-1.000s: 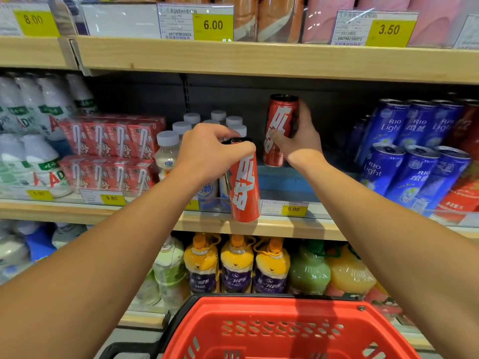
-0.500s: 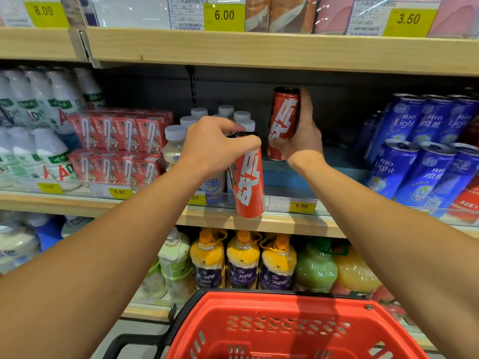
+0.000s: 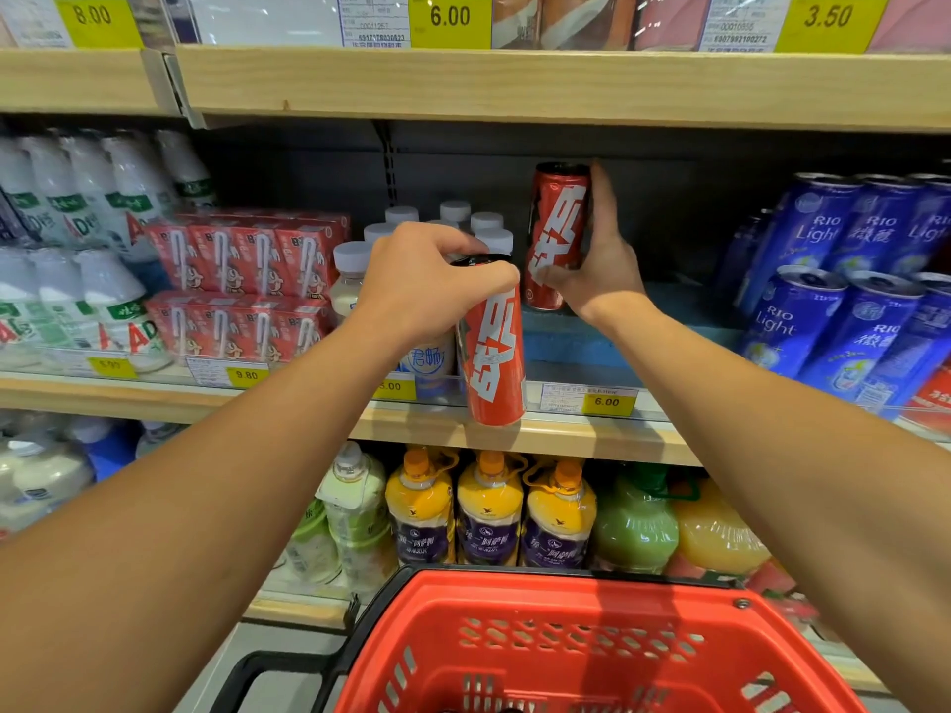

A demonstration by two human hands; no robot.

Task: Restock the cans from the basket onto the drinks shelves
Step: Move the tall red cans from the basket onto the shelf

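My left hand (image 3: 429, 280) grips a tall red can with white lettering (image 3: 495, 352) by its top, holding it in front of the middle shelf's edge (image 3: 566, 434). My right hand (image 3: 599, 259) is wrapped around a second red can (image 3: 556, 234), which stands upright deep on the blue shelf liner (image 3: 592, 337) in the bare gap of the middle shelf. The red plastic basket (image 3: 592, 645) sits below me at the bottom of the view; its contents are hidden.
White-capped bottles (image 3: 360, 280) stand just left of the gap, red drink cartons (image 3: 247, 285) further left. Blue RIO Light cans (image 3: 844, 280) fill the right. The upper shelf board (image 3: 514, 84) overhangs. Juice bottles (image 3: 489, 506) line the lower shelf.
My right hand has pushed its can a little deeper onto the shelf. The left hand holds its can in about the same place.
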